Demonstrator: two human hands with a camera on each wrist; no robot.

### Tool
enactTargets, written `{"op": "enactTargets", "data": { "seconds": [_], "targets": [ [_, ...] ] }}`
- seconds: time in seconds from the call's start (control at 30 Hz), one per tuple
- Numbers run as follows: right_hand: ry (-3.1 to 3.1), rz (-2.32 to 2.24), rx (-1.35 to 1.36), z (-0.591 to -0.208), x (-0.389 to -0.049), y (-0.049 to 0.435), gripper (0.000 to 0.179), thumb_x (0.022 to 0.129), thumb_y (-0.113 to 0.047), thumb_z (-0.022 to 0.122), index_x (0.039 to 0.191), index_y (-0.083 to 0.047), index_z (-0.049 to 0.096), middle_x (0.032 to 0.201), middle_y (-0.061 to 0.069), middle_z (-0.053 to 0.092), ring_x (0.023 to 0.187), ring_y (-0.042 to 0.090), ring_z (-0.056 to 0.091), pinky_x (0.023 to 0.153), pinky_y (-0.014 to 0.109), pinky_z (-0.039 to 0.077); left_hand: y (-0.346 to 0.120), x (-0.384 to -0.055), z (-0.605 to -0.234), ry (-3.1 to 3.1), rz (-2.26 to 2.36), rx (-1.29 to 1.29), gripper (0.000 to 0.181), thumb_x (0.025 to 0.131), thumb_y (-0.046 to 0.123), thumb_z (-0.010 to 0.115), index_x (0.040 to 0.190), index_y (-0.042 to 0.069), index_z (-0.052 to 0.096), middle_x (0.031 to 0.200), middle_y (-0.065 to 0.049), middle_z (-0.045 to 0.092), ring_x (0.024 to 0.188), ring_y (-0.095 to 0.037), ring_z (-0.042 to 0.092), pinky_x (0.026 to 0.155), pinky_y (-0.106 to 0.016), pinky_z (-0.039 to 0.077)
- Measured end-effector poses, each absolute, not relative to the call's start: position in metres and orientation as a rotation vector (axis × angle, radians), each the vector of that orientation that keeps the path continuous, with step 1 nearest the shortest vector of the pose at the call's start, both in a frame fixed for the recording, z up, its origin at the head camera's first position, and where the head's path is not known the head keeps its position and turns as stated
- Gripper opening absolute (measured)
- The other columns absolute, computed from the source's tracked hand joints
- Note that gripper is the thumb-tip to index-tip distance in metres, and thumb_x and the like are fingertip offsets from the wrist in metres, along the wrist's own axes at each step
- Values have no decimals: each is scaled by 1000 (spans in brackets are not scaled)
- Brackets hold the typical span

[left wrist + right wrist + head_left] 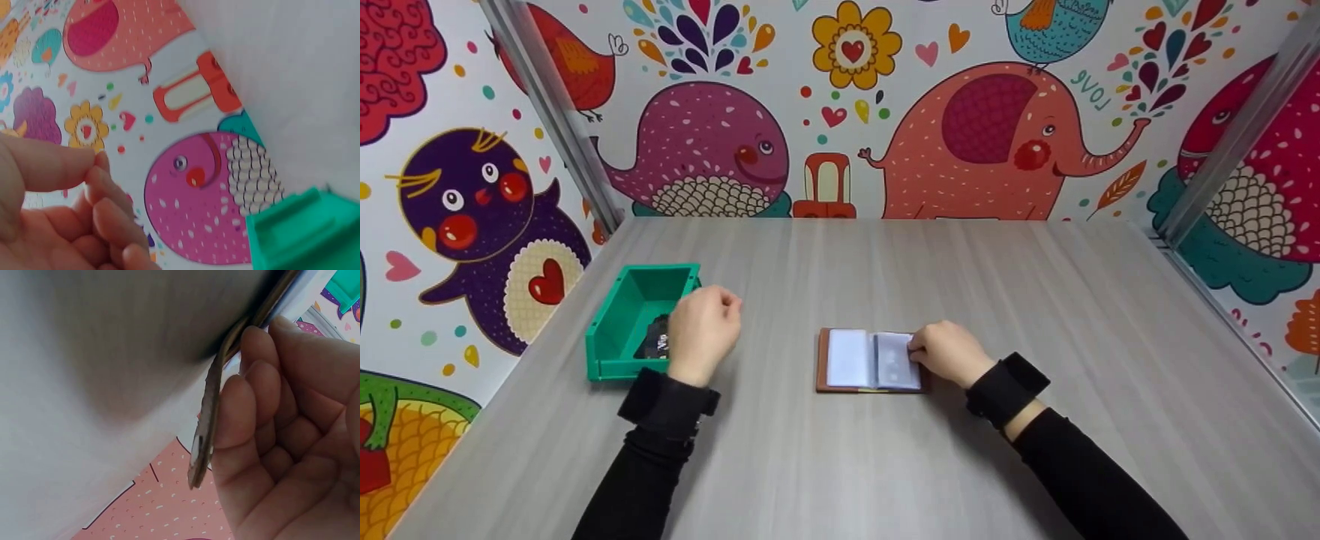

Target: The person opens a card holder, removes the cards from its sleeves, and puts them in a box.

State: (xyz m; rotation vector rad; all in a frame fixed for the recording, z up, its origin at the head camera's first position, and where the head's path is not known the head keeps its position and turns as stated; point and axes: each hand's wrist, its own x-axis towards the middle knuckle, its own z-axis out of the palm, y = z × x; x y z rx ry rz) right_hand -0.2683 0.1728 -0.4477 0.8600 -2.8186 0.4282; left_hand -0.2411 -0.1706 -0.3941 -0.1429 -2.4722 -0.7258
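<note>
A small card holder (823, 361) with a brown cover lies open on the table, showing clear plastic sleeves (847, 358) on both sides. My right hand (952, 351) is at its right edge, thumb and index finger pinching the right-hand sleeves (894, 361). In the right wrist view the brown cover (209, 405) runs along the outside of my curled fingers. My left hand (705, 330) is raised beside the green bin (596, 349), its fingers curled and thumb tip meeting the index finger; nothing shows between them. Dark items (654, 339) in the bin are partly hidden behind that hand.
The bin stands at the left side of the grey wood-grain table (780, 450). Walls printed with cartoon animals (982, 150) rise at the back and both sides, with metal posts (551, 112) at the corners. Black bands (1006, 388) circle both wrists.
</note>
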Motion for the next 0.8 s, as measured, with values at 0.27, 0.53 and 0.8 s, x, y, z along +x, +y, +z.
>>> {"op": "enactTargets", "data": {
  "seconds": [0.27, 0.53, 0.8],
  "targets": [
    [-2830, 419, 870, -447, -268, 173, 7, 80, -1, 78, 76, -6, 74, 76, 2, 70, 66, 17, 61, 65, 39, 52, -143, -241, -405, -2574, -741, -234, 10, 90, 9, 68, 85, 2, 72, 81, -12, 69, 72, -28, 64, 64, -43, 51],
    [-2829, 418, 877, -446, -269, 173, 8, 80, -2, 78, 76, -7, 73, 75, 1, 69, 65, 16, 60, 64, 38, 52, -121, -239, -413, -2640, -735, -320, 7, 89, 8, 71, 83, 3, 71, 80, -9, 68, 71, -25, 64, 63, -41, 52],
    [-2825, 407, 876, -447, -269, 173, 9, 80, -2, 78, 75, -7, 73, 73, 1, 68, 63, 16, 58, 63, 38, 51, -102, -238, -423, -2680, -648, -453, 10, 85, 6, 73, 75, 7, 69, 73, -5, 65, 66, -23, 62, 61, -40, 50]
  ]
}}
